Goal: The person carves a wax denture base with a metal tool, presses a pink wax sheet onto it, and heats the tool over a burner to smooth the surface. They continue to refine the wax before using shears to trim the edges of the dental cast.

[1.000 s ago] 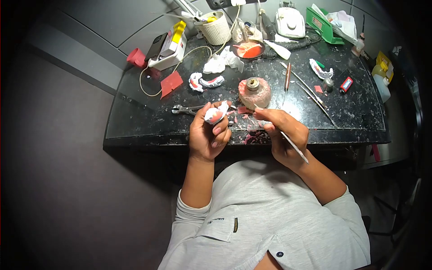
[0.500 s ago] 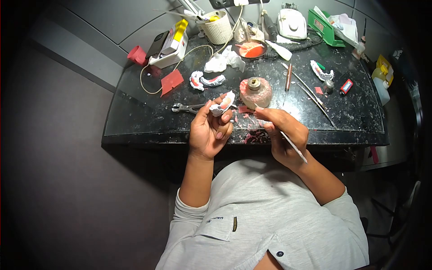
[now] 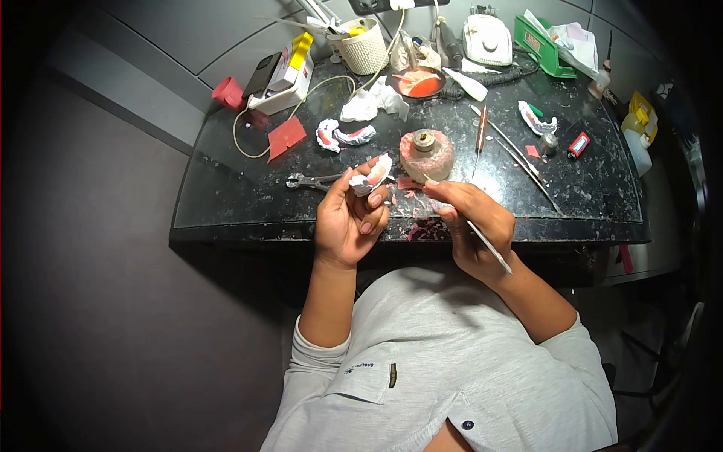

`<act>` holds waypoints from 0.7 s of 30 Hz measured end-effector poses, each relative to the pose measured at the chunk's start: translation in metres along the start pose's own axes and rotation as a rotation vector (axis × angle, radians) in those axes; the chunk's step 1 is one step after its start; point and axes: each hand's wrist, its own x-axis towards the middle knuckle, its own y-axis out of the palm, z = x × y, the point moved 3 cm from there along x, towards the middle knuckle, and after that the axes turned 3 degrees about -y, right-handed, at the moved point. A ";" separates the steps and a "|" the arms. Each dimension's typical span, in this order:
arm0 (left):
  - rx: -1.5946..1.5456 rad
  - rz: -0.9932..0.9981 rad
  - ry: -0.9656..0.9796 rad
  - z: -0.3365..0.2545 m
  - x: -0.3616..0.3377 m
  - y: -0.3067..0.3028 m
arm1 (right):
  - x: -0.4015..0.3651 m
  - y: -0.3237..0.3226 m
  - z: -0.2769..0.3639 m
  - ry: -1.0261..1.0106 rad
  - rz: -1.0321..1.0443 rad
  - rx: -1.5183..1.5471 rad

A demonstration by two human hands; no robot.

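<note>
Between the thumb and fingers of my left hand (image 3: 349, 218) is a white dental cast (image 3: 371, 177) with pink wax on it, held up over the front of the table. My right hand (image 3: 480, 226) grips a thin wax carving tool (image 3: 493, 253) like a pen, its tail end slanting down toward my shirt. The tool's front tip shows beside my fingers, near a round, wax-smeared spirit burner (image 3: 427, 157). Pink wax scraps (image 3: 409, 183) lie under and between my hands. Behind the left hand are metal pliers (image 3: 307, 181).
More casts (image 3: 343, 135) lie behind, beside a red wax sheet (image 3: 287, 138). A dish of red wax (image 3: 420, 83) sits farther back near crumpled tissue (image 3: 374, 103). To the right are a brown-handled tool (image 3: 482, 129), long thin instruments (image 3: 531, 167), another cast (image 3: 536, 119) and a red lighter (image 3: 579, 145).
Hardly anything differs. Both hands keep their hold and place, with the right hand and its tool shifted very slightly left along with the whole view.
</note>
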 end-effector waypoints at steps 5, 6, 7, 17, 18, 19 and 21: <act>0.027 0.022 0.001 0.000 -0.001 0.002 | -0.001 0.000 0.000 0.011 0.004 -0.012; 0.026 0.030 -0.003 0.000 0.000 0.002 | -0.001 0.000 0.000 0.011 0.004 -0.012; 0.026 0.038 -0.006 0.000 0.000 0.002 | 0.000 0.000 0.000 0.003 0.004 -0.014; 0.027 0.087 -0.027 -0.001 -0.001 -0.002 | 0.001 0.000 0.001 0.008 0.005 -0.013; 0.027 0.087 -0.024 -0.001 -0.001 -0.002 | 0.001 0.000 0.001 0.007 0.005 -0.013; 0.028 0.087 -0.022 -0.001 -0.001 -0.001 | 0.000 0.000 0.001 0.012 0.004 -0.014; 0.034 0.127 0.003 -0.001 0.000 0.001 | 0.000 0.000 0.001 0.016 0.003 -0.015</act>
